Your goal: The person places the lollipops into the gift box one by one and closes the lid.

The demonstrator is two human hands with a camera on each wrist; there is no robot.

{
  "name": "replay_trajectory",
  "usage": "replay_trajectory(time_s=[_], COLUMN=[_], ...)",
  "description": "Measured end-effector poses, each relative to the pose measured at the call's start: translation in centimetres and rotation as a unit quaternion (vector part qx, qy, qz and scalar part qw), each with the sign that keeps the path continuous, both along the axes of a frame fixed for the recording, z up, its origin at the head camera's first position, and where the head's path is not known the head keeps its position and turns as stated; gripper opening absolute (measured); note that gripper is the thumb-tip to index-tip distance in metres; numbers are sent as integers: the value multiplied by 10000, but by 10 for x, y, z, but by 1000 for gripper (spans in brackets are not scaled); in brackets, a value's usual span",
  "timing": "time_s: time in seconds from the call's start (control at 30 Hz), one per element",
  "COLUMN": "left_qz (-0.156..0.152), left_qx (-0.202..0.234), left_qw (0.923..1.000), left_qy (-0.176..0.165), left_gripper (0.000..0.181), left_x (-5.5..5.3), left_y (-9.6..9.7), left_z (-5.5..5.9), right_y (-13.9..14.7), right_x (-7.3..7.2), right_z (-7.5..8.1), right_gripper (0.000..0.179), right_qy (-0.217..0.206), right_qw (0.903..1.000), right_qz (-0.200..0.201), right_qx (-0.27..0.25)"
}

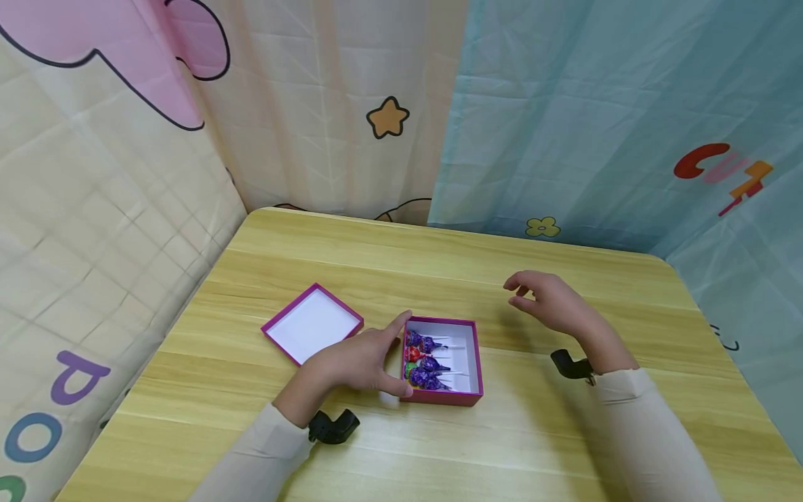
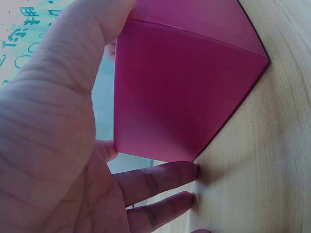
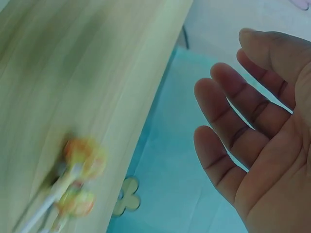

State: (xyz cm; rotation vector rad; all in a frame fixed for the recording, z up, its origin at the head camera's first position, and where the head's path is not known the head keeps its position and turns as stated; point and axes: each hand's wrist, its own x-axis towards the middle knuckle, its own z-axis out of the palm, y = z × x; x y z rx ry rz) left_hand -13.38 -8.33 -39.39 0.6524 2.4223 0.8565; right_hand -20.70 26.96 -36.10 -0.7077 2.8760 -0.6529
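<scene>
A magenta open-topped box [image 1: 478, 359] stands on the table with lollipops [image 1: 430, 364] lying in its left part, mostly in purple wrappers, with a red and a green one among them. My left hand [image 1: 357, 361] holds the box at its left side, thumb at the near corner and index finger at the far corner. In the left wrist view the box's magenta wall [image 2: 184, 92] lies between them, other fingers extended beside it. Over the table to the right, my right hand [image 1: 552, 301] is raised, fingers loosely bent and holding nothing. Blurred yellow-orange lollipops [image 3: 85, 158] lie below it in the right wrist view.
Left of the box lies a lid [image 1: 311, 325] with a magenta rim and white inside, inner face up, close to the left hand. The wooden table [image 1: 401, 251] ends at the back against printed curtains [image 1: 564, 125]. Black wrist mounts [image 1: 334, 427] protrude below both wrists.
</scene>
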Motion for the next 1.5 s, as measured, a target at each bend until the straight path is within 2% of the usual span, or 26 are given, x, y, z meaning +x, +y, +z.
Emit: replay_trajectory(time_s=[0.37,0.73,0.83,1.07,1.27,1.5], left_qz=[-4,33,24,18,25,-14], left_qx=[-47,-51,-35,-7,-23,-9], left_qw=[10000,10000,10000,10000,10000,10000], left_qy=[12,-57,-42,-29,-25,-14], left_gripper=[124,123,123,123,124,124], left_x=[-1,0,0,0,0,0], left_y=[1,0,-1,-1,-1,-1], left_z=[2,3,2,1,1,-1], right_y=[37,52,53,54,53,50], right_x=[-2,-5,-6,-9,-11,-10], right_z=[-14,-26,-29,-38,-42,-39], right_gripper=[26,31,30,23,21,18], right_qy=[-96,-249,-144,422,462,455], right_qw=[9992,9981,9984,9950,9942,9948], right_qz=[-323,-531,-473,-288,-286,-231], right_qx=[231,189,277,855,925,887])
